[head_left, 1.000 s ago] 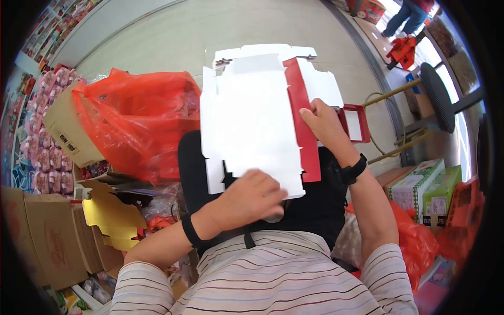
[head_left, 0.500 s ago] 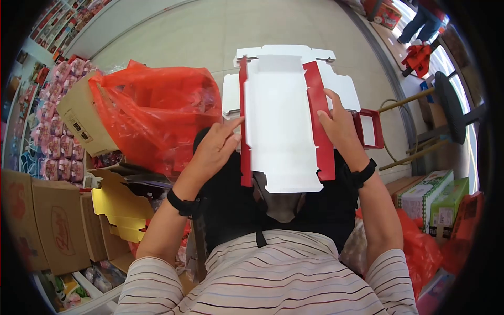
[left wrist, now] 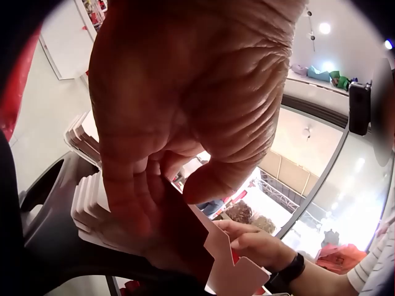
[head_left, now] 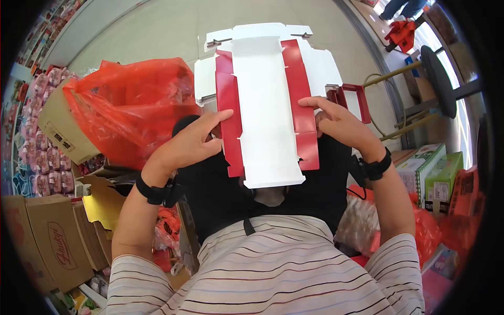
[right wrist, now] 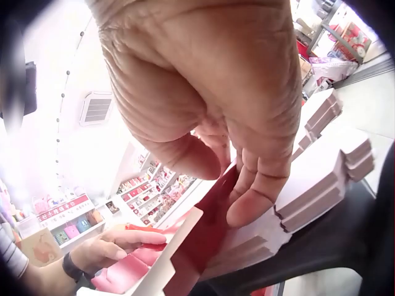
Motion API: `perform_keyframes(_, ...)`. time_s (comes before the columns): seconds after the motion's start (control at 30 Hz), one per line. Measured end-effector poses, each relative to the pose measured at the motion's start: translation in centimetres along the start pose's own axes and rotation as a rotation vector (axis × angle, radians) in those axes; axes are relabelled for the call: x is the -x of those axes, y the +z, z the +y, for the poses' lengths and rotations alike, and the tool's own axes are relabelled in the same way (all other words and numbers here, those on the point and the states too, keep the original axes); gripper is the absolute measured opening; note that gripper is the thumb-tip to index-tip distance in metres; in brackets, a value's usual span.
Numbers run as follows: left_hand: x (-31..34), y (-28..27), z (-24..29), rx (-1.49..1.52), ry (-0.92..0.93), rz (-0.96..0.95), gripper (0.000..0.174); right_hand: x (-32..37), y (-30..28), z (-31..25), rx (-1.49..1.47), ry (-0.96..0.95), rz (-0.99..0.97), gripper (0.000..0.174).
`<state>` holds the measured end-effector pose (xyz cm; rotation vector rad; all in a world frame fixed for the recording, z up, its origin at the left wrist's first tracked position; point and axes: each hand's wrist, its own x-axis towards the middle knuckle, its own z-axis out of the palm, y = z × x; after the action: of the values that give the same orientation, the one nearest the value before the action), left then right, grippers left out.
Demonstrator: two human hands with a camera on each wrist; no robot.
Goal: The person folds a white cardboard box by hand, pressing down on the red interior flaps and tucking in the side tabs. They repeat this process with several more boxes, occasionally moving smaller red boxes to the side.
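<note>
A cardboard box blank [head_left: 265, 113] with a white middle and a red panel along each long side lies over the person's lap. My left hand [head_left: 191, 139] pinches the left red panel [head_left: 229, 110], its fingers on the red face and thumb at the edge. On the other side, my right hand [head_left: 341, 123] holds the right red panel [head_left: 300, 100] between thumb and fingers. Beneath the blank, layered edges of a stack of white blanks [right wrist: 321, 179] show in the right wrist view. The stack rests on a black plastic surface [left wrist: 49, 228], seen in the left wrist view.
A red plastic bag [head_left: 136, 110] over a carton stands at the left, beside pink packages [head_left: 50, 142]. Brown cartons [head_left: 60, 239] and a yellow folded card [head_left: 102, 202] lie nearer. A small red box [head_left: 357, 102] and a black-seated stool [head_left: 438, 84] are at the right.
The left hand has moved from the near edge to the blank's left side and grips the panel there. That left panel has turned up, showing red. The right hand stays at the right panel.
</note>
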<state>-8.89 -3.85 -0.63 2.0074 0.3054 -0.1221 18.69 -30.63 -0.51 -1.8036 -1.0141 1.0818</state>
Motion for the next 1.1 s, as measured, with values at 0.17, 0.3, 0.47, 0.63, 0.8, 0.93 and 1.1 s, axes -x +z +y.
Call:
perform_keyframes(0.17, -0.4, 0.0, 0.6, -0.041, -0.002, -0.017, 0.069, 1.9, 0.5, 0.4, 0.152, -0.152, -0.068, 0.060)
perform_keyframes(0.3, -0.6, -0.1, 1.2, -0.082, -0.003, 0.022, 0.068, 1.8, 0.4, -0.6, 0.150, -0.093, -0.093, 0.057)
perform_keyframes(0.47, -0.3, -0.4, 1.4, -0.124, 0.032, -0.015, 0.071, 1.2, -0.9, -0.2, 0.113, -0.068, -0.186, 0.062)
perform_keyframes(0.63, -0.8, -0.4, 0.8, -0.189, 0.044, -0.010, 0.071, 0.7, -1.5, -0.6, 0.076, -0.031, -0.219, 0.060)
perform_keyframes(0.8, -0.9, 1.3, 1.6, -0.258, 0.070, 0.025, 0.058, 0.6, -0.5, -1.0, 0.192, -0.087, -0.099, 0.043)
perform_keyframes(0.93, -1.0, 2.2, 1.7, -0.275, 0.071, 0.100, 0.049, 0.0, 0.5, 0.1, 0.117, -0.155, 0.024, 0.024)
perform_keyframes(1.1, -1.3, 2.2, 1.0, -0.277, 0.176, 0.079, 0.056, -0.9, 2.3, 0.9, 0.147, -0.262, 0.169, 0.028)
